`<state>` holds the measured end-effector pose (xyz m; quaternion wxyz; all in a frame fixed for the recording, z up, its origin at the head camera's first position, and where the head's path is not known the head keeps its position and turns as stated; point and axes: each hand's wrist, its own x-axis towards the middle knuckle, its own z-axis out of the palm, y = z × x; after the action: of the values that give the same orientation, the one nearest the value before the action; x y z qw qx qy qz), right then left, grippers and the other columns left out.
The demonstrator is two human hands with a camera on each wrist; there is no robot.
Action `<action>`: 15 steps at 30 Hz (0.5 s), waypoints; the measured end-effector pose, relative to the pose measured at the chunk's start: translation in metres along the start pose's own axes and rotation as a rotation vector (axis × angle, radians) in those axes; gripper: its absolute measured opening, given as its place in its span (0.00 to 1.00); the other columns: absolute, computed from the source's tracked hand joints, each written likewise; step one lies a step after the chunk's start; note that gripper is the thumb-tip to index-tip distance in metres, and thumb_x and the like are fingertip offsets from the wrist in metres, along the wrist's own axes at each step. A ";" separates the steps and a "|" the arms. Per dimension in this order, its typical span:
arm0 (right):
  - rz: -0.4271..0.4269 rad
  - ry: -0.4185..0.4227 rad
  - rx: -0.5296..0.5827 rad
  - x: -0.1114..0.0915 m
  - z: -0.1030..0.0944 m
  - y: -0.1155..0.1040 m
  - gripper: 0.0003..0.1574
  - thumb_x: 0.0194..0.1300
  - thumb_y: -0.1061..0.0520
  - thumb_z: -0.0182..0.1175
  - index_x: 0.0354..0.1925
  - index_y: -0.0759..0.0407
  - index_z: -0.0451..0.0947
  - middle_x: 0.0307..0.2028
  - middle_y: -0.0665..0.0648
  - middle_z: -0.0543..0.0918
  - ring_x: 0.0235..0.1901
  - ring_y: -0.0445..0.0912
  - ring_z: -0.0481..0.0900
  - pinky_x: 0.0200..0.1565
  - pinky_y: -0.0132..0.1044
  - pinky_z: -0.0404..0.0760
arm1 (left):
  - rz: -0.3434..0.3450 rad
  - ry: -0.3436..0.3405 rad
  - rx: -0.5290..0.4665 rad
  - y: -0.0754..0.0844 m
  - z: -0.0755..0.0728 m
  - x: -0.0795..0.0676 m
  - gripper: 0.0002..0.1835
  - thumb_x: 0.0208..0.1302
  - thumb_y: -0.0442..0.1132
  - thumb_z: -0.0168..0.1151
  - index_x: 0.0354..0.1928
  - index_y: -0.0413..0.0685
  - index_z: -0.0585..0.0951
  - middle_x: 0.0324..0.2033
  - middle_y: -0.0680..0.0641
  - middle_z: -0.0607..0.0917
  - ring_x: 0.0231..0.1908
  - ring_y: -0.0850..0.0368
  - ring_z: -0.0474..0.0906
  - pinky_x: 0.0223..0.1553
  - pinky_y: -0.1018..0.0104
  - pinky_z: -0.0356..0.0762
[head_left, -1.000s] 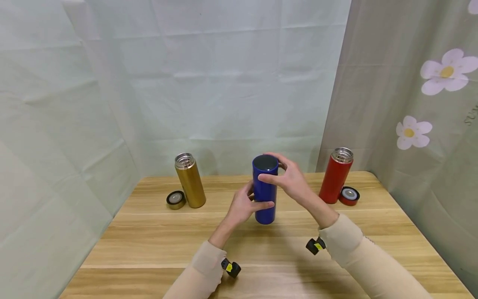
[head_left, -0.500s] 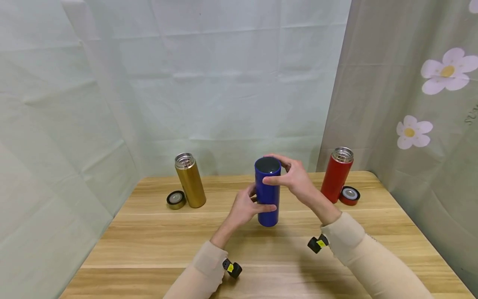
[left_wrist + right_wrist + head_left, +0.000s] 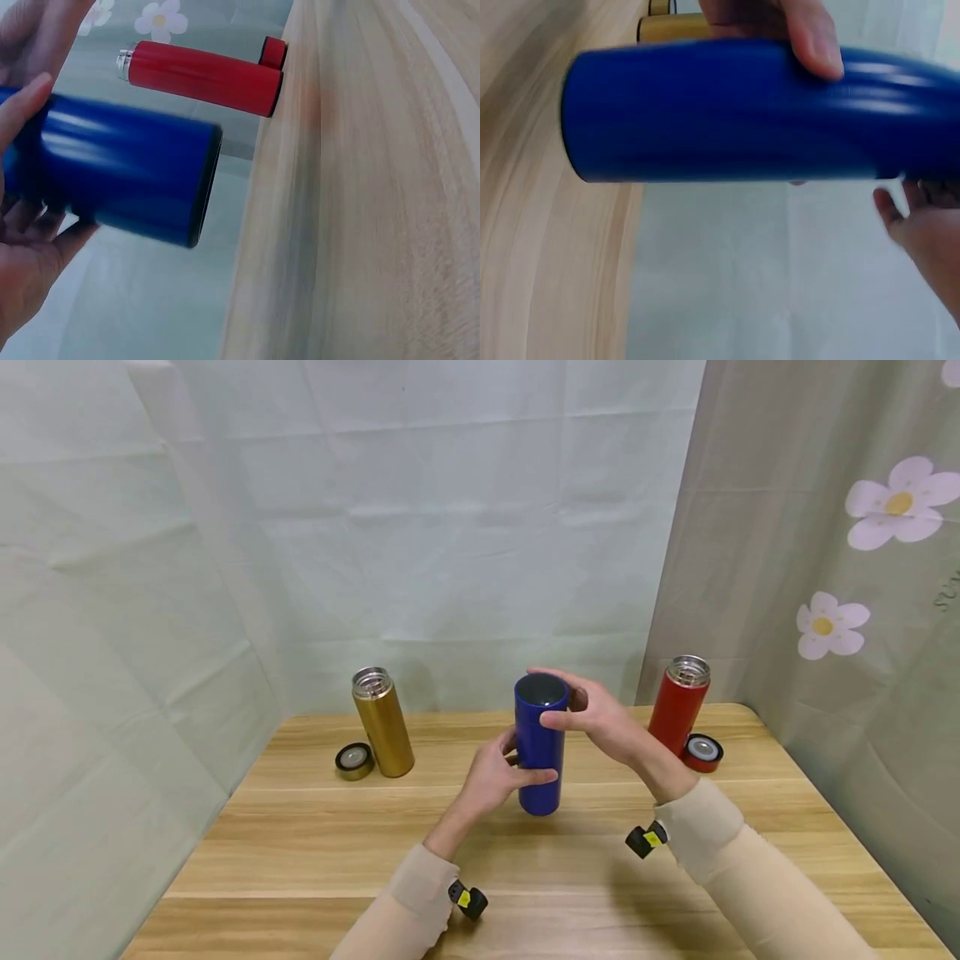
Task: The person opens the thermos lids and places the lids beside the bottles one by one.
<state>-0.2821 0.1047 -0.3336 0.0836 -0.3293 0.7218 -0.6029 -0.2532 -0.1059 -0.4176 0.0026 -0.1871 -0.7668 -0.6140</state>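
Observation:
A blue thermos bottle (image 3: pixel 542 750) with a dark top is held upright above the table in the head view. My left hand (image 3: pixel 493 774) grips its body around the middle, with the thumb across the front. At the top, my right hand (image 3: pixel 596 714) holds the lid end (image 3: pixel 542 691), its thumb on the near side and its fingers behind. The left wrist view shows the bottle's dark-rimmed base (image 3: pixel 206 187) apart from the table. In the right wrist view the left thumb (image 3: pixel 817 45) lies along the blue body.
An uncapped gold thermos bottle (image 3: pixel 386 735) stands at the left, its lid (image 3: pixel 354 762) beside it. At the right stands an uncapped red bottle (image 3: pixel 677 706) with its lid (image 3: pixel 702 752) nearby. Fabric curtains (image 3: pixel 465 527) hang behind the wooden table (image 3: pixel 300 860).
Both hands have shifted slightly to the right with the blue thermos bottle. My right wrist has swung a little outward, with its hand still on the top.

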 end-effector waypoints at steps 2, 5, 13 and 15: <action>0.028 0.057 -0.061 -0.002 0.006 -0.002 0.45 0.69 0.44 0.67 0.77 0.50 0.65 0.70 0.57 0.75 0.70 0.59 0.71 0.67 0.69 0.68 | -0.009 0.037 0.009 -0.001 0.000 0.000 0.43 0.54 0.48 0.83 0.71 0.51 0.74 0.61 0.46 0.83 0.60 0.46 0.81 0.61 0.44 0.79; 0.065 0.156 -0.162 -0.003 0.015 -0.005 0.48 0.65 0.37 0.70 0.77 0.48 0.66 0.71 0.56 0.74 0.72 0.62 0.67 0.66 0.74 0.64 | -0.007 0.075 0.029 -0.001 0.000 0.001 0.43 0.55 0.48 0.82 0.72 0.49 0.73 0.62 0.45 0.83 0.62 0.45 0.80 0.62 0.43 0.78; 0.053 0.266 -0.171 -0.001 0.023 -0.010 0.46 0.61 0.41 0.76 0.72 0.50 0.73 0.66 0.56 0.79 0.71 0.61 0.68 0.66 0.75 0.63 | 0.001 0.079 0.034 0.000 0.000 0.001 0.43 0.55 0.46 0.82 0.72 0.49 0.73 0.62 0.43 0.82 0.62 0.44 0.80 0.62 0.42 0.78; 0.062 0.260 -0.165 -0.001 0.021 -0.011 0.45 0.60 0.41 0.76 0.72 0.50 0.73 0.66 0.56 0.79 0.72 0.60 0.67 0.67 0.76 0.61 | 0.003 0.070 0.026 0.001 0.000 0.000 0.43 0.55 0.46 0.83 0.72 0.49 0.73 0.62 0.43 0.82 0.62 0.43 0.80 0.61 0.42 0.78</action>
<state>-0.2665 0.0871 -0.3296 -0.0195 -0.2318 0.7834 -0.5763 -0.2533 -0.1058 -0.4168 0.0327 -0.1664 -0.7739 -0.6101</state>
